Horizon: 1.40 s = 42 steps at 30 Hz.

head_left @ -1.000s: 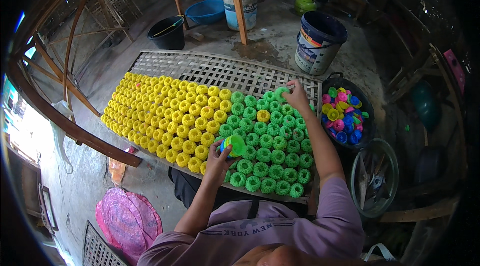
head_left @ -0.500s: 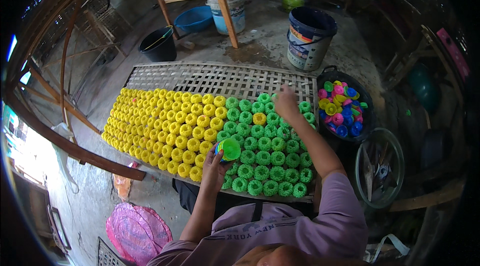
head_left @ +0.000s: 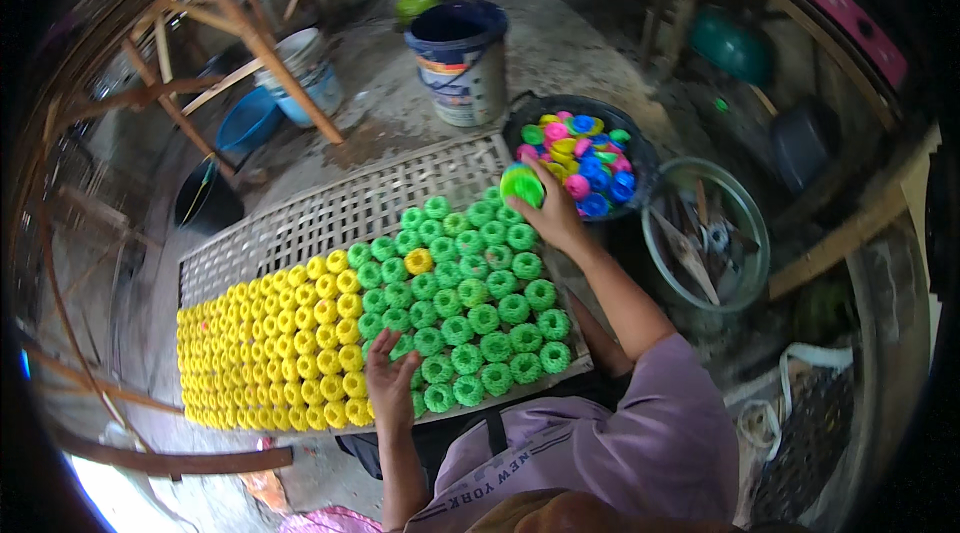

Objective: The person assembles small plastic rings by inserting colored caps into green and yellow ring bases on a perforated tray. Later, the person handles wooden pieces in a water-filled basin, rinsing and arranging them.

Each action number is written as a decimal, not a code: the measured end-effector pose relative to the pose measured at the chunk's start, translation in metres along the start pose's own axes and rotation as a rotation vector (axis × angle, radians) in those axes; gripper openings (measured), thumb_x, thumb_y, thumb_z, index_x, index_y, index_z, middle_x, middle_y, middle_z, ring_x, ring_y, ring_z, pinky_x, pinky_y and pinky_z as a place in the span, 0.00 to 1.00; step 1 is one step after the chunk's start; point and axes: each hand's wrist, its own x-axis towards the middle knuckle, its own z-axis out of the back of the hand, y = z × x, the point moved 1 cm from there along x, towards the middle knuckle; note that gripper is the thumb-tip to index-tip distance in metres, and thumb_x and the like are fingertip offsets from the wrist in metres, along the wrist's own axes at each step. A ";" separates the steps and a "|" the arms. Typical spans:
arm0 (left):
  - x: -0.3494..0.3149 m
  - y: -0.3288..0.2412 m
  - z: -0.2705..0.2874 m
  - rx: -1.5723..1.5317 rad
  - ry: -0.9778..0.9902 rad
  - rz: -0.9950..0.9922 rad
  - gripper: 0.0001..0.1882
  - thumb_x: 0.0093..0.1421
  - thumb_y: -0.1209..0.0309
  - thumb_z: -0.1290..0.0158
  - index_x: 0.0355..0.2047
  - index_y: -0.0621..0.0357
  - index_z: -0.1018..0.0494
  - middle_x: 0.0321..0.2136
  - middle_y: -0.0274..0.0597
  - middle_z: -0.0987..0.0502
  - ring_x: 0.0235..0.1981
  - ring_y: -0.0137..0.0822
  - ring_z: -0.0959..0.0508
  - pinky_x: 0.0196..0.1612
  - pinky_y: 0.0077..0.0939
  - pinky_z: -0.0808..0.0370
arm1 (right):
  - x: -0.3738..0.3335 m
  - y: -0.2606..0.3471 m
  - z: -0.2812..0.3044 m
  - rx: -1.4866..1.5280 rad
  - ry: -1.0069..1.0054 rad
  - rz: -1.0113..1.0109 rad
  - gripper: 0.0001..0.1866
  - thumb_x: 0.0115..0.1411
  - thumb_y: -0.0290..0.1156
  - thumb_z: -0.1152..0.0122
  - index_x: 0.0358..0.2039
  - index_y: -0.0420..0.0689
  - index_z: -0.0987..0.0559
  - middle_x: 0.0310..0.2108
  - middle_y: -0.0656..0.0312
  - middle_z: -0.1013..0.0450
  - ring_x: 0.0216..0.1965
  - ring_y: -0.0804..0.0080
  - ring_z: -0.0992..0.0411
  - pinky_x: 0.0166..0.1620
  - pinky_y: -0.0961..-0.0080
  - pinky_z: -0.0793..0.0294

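My right hand [head_left: 556,218] is closed around a green plastic cup [head_left: 522,188], apparently stacked with others, at the tray's right end. Just beyond it, a black basin [head_left: 643,178] holds many small plastic cups [head_left: 594,173] in pink, blue, yellow and green. My left hand [head_left: 392,381], fingers apart and empty, hovers over the near edge of the green pieces. These small round green pieces [head_left: 457,331], of strand-like texture with hollow centres, stand in rows on a woven bamboo tray [head_left: 300,213]. Similar yellow pieces [head_left: 305,341] fill the left side; one yellow piece [head_left: 418,261] sits among the green.
Beyond the tray stands a large dark-rimmed bucket [head_left: 462,83]. A black bucket [head_left: 208,198], a blue basin [head_left: 248,121] and a white bucket [head_left: 310,83] are at the far left, near slanting wooden poles. A clear round tub [head_left: 755,263] with tools lies at right.
The cup has passed from my left hand to my right, which moved toward the basin. My left hand is now empty and opened. The view has turned to the right.
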 end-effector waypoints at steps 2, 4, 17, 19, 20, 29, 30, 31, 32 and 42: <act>0.003 0.003 0.006 -0.005 -0.103 0.034 0.25 0.59 0.76 0.46 0.56 0.61 0.40 0.46 0.42 0.30 0.35 0.26 0.27 0.37 0.20 0.26 | 0.004 -0.028 0.024 -0.266 -0.101 0.040 0.35 0.53 0.41 0.35 0.59 0.44 0.35 0.61 0.40 0.44 0.62 0.48 0.43 0.61 0.63 0.42; 0.004 0.007 0.009 -0.182 -0.131 0.032 0.18 0.58 0.78 0.46 0.49 0.60 0.33 0.34 0.37 0.28 0.27 0.25 0.27 0.29 0.18 0.28 | -0.005 -0.058 0.043 -0.360 -0.153 0.085 0.29 0.53 0.40 0.35 0.54 0.42 0.28 0.58 0.42 0.38 0.59 0.49 0.40 0.59 0.64 0.39; 0.016 0.028 -0.040 -0.259 0.071 0.080 0.13 0.68 0.62 0.57 0.38 0.60 0.31 0.29 0.33 0.28 0.26 0.25 0.28 0.33 0.18 0.29 | -0.204 -0.173 0.178 -1.003 0.233 -0.846 0.23 0.63 0.43 0.53 0.49 0.37 0.27 0.45 0.43 0.27 0.44 0.48 0.27 0.46 0.55 0.27; 0.021 0.028 -0.057 -0.182 0.088 0.109 0.13 0.67 0.63 0.54 0.40 0.61 0.31 0.32 0.37 0.25 0.29 0.27 0.26 0.36 0.20 0.28 | -0.211 -0.177 0.173 -1.047 0.167 -0.810 0.16 0.60 0.34 0.51 0.41 0.37 0.23 0.40 0.45 0.25 0.42 0.50 0.25 0.45 0.57 0.26; 0.022 0.026 -0.066 -0.132 0.145 0.095 0.13 0.67 0.63 0.54 0.41 0.61 0.30 0.33 0.38 0.24 0.30 0.27 0.25 0.36 0.21 0.27 | -0.212 -0.180 0.169 -1.077 0.144 -0.790 0.14 0.59 0.31 0.51 0.38 0.37 0.22 0.38 0.46 0.24 0.40 0.51 0.24 0.43 0.57 0.25; -0.016 0.025 -0.063 0.724 0.206 -0.509 0.15 0.53 0.79 0.42 0.42 0.61 0.29 0.37 0.45 0.23 0.37 0.40 0.23 0.43 0.29 0.27 | -0.221 -0.137 0.121 -1.028 0.082 -0.678 0.11 0.56 0.27 0.50 0.29 0.36 0.20 0.30 0.46 0.24 0.35 0.47 0.25 0.38 0.55 0.26; -0.026 0.027 -0.052 0.871 0.196 -0.605 0.17 0.50 0.80 0.41 0.41 0.60 0.28 0.37 0.47 0.23 0.37 0.44 0.23 0.43 0.31 0.27 | -0.218 -0.124 0.118 -0.992 0.121 -0.759 0.12 0.58 0.30 0.49 0.31 0.34 0.22 0.33 0.44 0.25 0.37 0.46 0.25 0.40 0.55 0.27; -0.035 0.031 -0.038 0.961 0.189 -0.649 0.16 0.48 0.80 0.40 0.38 0.59 0.28 0.35 0.49 0.24 0.35 0.48 0.24 0.39 0.33 0.27 | -0.216 -0.108 0.113 -0.975 0.037 -0.664 0.14 0.59 0.34 0.49 0.35 0.33 0.25 0.37 0.43 0.27 0.40 0.47 0.27 0.43 0.55 0.29; -0.048 0.034 -0.020 0.954 0.154 -0.669 0.15 0.49 0.79 0.40 0.37 0.59 0.28 0.35 0.48 0.24 0.34 0.47 0.23 0.38 0.34 0.27 | -0.215 -0.091 0.107 -0.951 -0.100 -0.554 0.17 0.60 0.37 0.48 0.38 0.33 0.27 0.42 0.42 0.30 0.43 0.47 0.29 0.46 0.55 0.31; -0.112 0.160 0.082 -0.841 -0.245 0.621 0.22 0.69 0.61 0.65 0.58 0.61 0.41 0.61 0.50 0.40 0.60 0.47 0.36 0.64 0.44 0.40 | -0.211 -0.038 0.009 0.234 0.128 -0.773 0.30 0.68 0.47 0.58 0.59 0.34 0.38 0.57 0.48 0.36 0.59 0.62 0.39 0.60 0.73 0.43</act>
